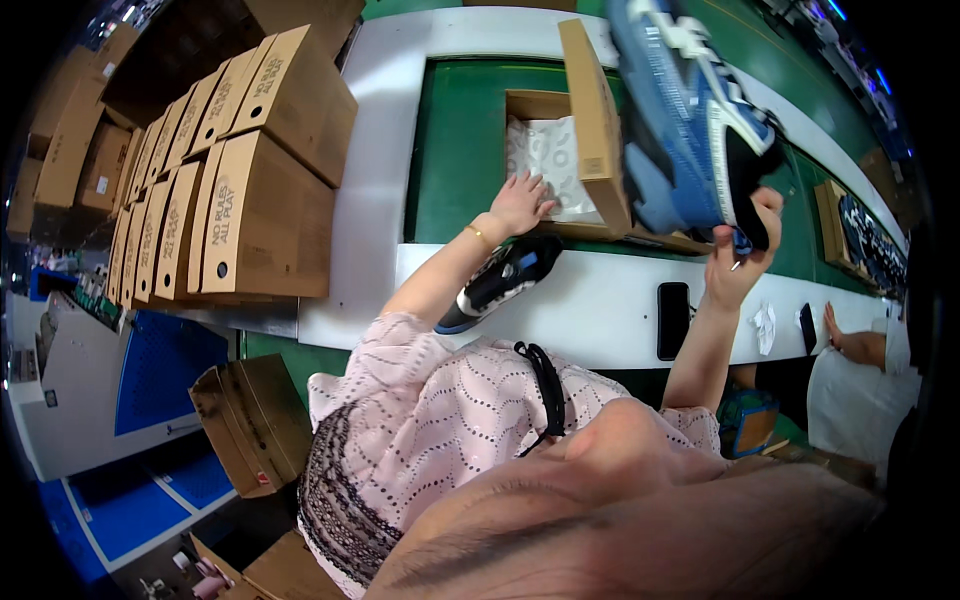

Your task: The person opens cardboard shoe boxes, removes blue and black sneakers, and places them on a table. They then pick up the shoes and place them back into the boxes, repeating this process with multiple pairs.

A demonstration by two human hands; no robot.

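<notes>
My right hand (742, 250) is raised and grips a blue sneaker (675, 130) with white and black parts by its heel. An open brown shoebox (520, 103) lies on the green surface, its lid (590, 120) standing up beside the held sneaker. White patterned tissue paper (548, 150) lines the box. Fingers spread, my left hand (522, 204) rests at the box's near left corner, over the paper's edge. Just below that hand, a second sneaker (508, 280), black, grey and blue, lies on the white table border.
Stacked brown shoeboxes (265, 220) stand at the left. A black phone (673, 320) and crumpled white paper (764, 328) lie on the near border. Farther right are another person's hand (832, 328) and a box holding shoes (868, 240). A cardboard carton (250, 425) sits below the table.
</notes>
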